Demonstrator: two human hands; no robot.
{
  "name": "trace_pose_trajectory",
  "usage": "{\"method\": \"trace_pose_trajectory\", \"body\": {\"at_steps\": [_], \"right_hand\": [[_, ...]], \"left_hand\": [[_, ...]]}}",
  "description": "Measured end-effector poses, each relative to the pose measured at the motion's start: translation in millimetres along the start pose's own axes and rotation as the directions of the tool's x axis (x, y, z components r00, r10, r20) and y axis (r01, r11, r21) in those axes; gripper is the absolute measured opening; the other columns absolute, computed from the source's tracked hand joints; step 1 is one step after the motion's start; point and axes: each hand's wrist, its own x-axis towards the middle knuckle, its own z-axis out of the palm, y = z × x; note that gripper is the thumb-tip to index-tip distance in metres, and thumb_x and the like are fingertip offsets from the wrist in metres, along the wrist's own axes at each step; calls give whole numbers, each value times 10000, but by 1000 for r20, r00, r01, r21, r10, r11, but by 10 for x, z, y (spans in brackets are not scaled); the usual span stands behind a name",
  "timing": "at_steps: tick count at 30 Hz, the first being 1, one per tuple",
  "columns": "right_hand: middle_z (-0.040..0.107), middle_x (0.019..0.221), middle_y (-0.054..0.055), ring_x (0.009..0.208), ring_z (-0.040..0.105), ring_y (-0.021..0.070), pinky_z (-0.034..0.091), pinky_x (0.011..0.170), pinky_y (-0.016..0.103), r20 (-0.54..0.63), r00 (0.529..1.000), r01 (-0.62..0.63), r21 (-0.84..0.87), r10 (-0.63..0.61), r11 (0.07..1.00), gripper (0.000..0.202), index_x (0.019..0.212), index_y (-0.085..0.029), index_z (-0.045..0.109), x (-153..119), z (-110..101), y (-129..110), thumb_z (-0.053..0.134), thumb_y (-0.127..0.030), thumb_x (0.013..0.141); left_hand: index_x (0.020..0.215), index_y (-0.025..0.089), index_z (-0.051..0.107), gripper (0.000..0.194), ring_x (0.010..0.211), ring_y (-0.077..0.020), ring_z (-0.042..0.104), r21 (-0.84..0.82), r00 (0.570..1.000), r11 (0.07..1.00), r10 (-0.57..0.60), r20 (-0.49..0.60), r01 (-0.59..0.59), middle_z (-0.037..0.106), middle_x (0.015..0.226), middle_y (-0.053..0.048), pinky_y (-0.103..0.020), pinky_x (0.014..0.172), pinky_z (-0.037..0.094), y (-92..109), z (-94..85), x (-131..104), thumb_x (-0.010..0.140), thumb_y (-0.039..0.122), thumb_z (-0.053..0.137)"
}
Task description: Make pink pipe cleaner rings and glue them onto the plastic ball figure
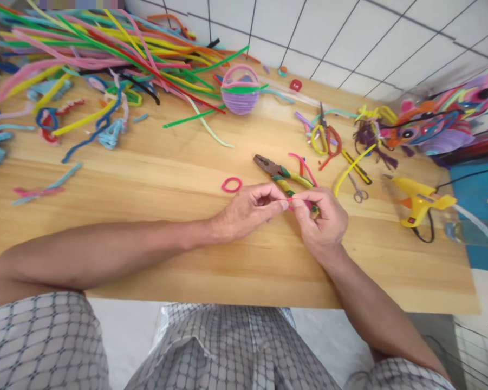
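Observation:
Between my two hands is a short pink pipe cleaner (290,200), pinched at both sides; part of it is hidden by the fingers. My left hand (254,210) closes thumb and forefinger on its left part. On its right part, my right hand (321,215) is closed in the same way. Just beyond the fingertips lie pliers (277,172) with green and yellow handles, partly covered by my hands. A pink pipe cleaner ring (231,184) rests left of the pliers. Another bent pink pipe cleaner (304,165) lies beyond my right hand.
A heap of coloured pipe cleaners (105,49) fills the back left. A small purple basket (240,97) stands at the back middle. To the right are scissors (327,138), small scissors (358,190), a yellow cutter (356,167), and a yellow glue gun (420,199) with its cable.

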Motion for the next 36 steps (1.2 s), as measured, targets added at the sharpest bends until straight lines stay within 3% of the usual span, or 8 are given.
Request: {"method": "trace_pose_trajectory", "body": {"at_steps": [9, 17, 19, 21, 23, 25, 31, 36], "right_hand": [[754, 844, 1, 699, 658, 170, 543, 656, 332, 2, 999, 38, -4, -38, 999, 52, 988, -277, 738, 3, 10, 17, 725, -228, 1002], [739, 884, -8, 738, 663, 157, 535, 689, 309, -10, 999, 32, 34, -32, 999, 77, 1045, -275, 744, -29, -14, 38, 743, -208, 1008], [737, 980, 22, 818, 681, 183, 553, 734, 338, -68, 998, 3, 102, 4, 995, 128, 1149, -281, 749, -24, -34, 87, 740, -274, 1021], [709, 1020, 41, 859, 673, 209, 556, 764, 374, -202, 979, 6, 162, 27, 987, 187, 1196, -287, 738, 8, -62, 178, 738, -365, 1027], [670, 961, 34, 845, 648, 221, 546, 785, 403, -352, 935, 21, 165, 39, 986, 171, 1095, -292, 725, 60, -91, 300, 758, -439, 1014], [645, 887, 21, 803, 627, 224, 538, 786, 422, -413, 907, -25, 132, 79, 991, 222, 968, -295, 688, 112, -109, 418, 773, -497, 1004], [648, 719, -6, 645, 580, 179, 502, 640, 354, -305, 910, -246, 153, 282, 957, 427, 866, -266, 684, 183, -66, 423, 716, -666, 1011], [673, 700, -20, 611, 586, 134, 491, 594, 288, -208, 885, -314, 394, 417, 864, 505, 791, -245, 693, 216, -6, 286, 802, -720, 924]], "left_hand": [[866, 178, 706, 369, 662, -113, 492, 6, 1000, 1000, -7, 6, 7, 567, 687, 43, -269, 659, 416, 2, -13, 5, 914, 527, 817], [894, 170, 708, 275, 674, -103, 512, 67, 1000, 998, -7, -7, 7, 622, 762, 23, -251, 644, 409, -58, 27, 6, 960, 435, 734], [897, 171, 699, 272, 659, -96, 506, 25, 1000, 999, -25, -3, 25, 619, 759, 26, -241, 630, 412, -62, 25, 6, 959, 433, 733], [894, 175, 683, 280, 640, -89, 498, -43, 999, 998, -42, -2, 42, 609, 749, 33, -229, 609, 417, -59, 18, 10, 944, 442, 751], [893, 181, 670, 302, 626, -85, 494, -96, 998, 993, -61, 1, 61, 590, 730, 43, -220, 594, 424, -51, 8, 19, 918, 457, 789], [888, 184, 665, 338, 616, -85, 498, -109, 997, 991, -78, 1, 78, 580, 703, 52, -219, 594, 435, -44, -3, 31, 890, 480, 829], [855, 191, 659, 338, 582, -80, 498, -55, 999, 997, -51, 3, 51, 564, 655, 62, -229, 599, 441, -53, -22, 59, 913, 493, 801], [867, 188, 673, 399, 584, -82, 508, -41, 999, 998, -48, -6, 48, 574, 653, 60, -233, 597, 436, -64, -17, 58, 890, 553, 833]]}}
